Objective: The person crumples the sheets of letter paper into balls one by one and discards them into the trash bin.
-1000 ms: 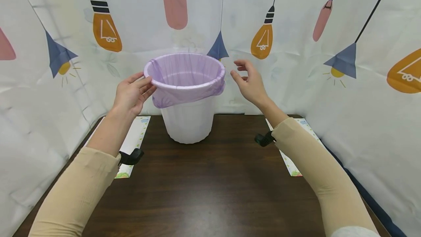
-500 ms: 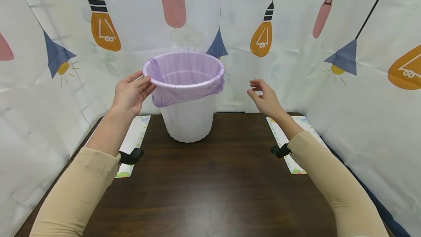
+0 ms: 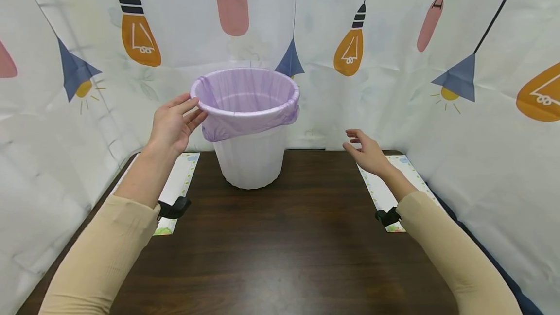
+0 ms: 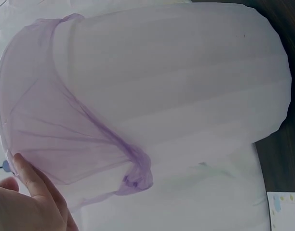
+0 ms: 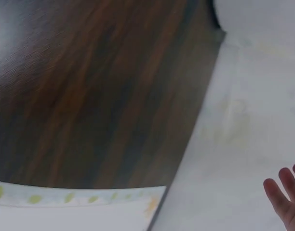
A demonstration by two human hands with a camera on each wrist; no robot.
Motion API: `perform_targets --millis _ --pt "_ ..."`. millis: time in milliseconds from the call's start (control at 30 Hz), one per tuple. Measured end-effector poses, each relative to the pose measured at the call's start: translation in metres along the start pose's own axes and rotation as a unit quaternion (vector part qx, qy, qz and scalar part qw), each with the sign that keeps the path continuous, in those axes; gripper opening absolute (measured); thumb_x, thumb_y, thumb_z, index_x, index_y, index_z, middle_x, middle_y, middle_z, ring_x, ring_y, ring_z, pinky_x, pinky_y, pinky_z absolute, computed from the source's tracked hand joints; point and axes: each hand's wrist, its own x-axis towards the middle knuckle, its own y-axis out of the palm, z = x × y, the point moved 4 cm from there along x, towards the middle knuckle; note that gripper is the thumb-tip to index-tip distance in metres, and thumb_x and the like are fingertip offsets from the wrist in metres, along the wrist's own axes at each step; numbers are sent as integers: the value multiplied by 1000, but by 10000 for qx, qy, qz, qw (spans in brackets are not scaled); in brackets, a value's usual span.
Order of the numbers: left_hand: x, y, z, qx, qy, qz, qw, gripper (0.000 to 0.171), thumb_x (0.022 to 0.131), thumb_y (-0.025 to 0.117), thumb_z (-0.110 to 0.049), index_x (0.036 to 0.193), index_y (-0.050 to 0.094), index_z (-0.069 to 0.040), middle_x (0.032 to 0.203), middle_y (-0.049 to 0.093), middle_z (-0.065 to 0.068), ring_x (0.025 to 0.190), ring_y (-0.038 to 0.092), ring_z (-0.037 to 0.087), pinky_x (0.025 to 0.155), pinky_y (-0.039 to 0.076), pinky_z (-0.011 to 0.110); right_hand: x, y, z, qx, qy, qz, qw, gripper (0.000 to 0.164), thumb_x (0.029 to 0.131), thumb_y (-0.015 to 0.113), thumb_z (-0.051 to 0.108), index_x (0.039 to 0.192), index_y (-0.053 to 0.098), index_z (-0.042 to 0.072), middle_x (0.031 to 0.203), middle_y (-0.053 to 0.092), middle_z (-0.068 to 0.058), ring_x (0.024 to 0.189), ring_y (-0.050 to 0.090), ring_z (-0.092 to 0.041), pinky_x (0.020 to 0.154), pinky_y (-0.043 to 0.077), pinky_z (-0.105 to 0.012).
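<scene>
A white trash can (image 3: 249,159) stands upright on the dark table, lined with a thin purple trash bag (image 3: 249,125) folded over its rim. At the left side of the rim, my left hand (image 3: 168,123) rests its extended fingers against the outside of the bag. The left wrist view shows those fingers (image 4: 36,185) on the purple film and the bag's gathered lower edge. Well to the right of the can, my right hand (image 3: 369,154) is in the air with loosely bent fingers and holds nothing. Only some of its fingers (image 5: 277,197) show in the right wrist view.
The dark wooden table (image 3: 262,247) bears a white sheet with a printed border (image 3: 175,183) at the left. A similar sheet (image 3: 385,193) lies at the right, partly behind my right arm. A lamp-patterned white cloth (image 3: 389,28) encloses the back and sides.
My right hand has moved down and to the right, away from the trash can's rim. The left hand stays at the rim, and the can and bag keep their place.
</scene>
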Motion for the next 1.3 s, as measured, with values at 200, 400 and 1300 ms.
perform_targets --millis 200,400,1300 --pt "-5 -4 3 282 75 59 9996 71 100 67 -7 159 30 -3 135 48 7 87 68 16 83 57 24 -17 -1 -25 -221 210 198 9993 57 110 52 29 155 34 -1 155 39 -27 139 42 -45 110 38 -58" --pt "-12 -11 9 799 382 98 9960 69 100 68 -12 158 33 -5 132 48 6 88 65 14 83 57 24 -34 -5 -50 -698 458 351 9959 61 110 52 27 158 29 -2 156 36 -30 140 38 -49 110 33 -64" --pt "-54 -57 83 4210 489 1087 8992 56 106 61 -26 153 42 -2 142 47 19 123 56 30 103 45 45 -93 -29 -143 -1524 1245 1401 9704 75 108 53 36 155 23 -14 153 8 -50 138 6 -71 107 14 -78"
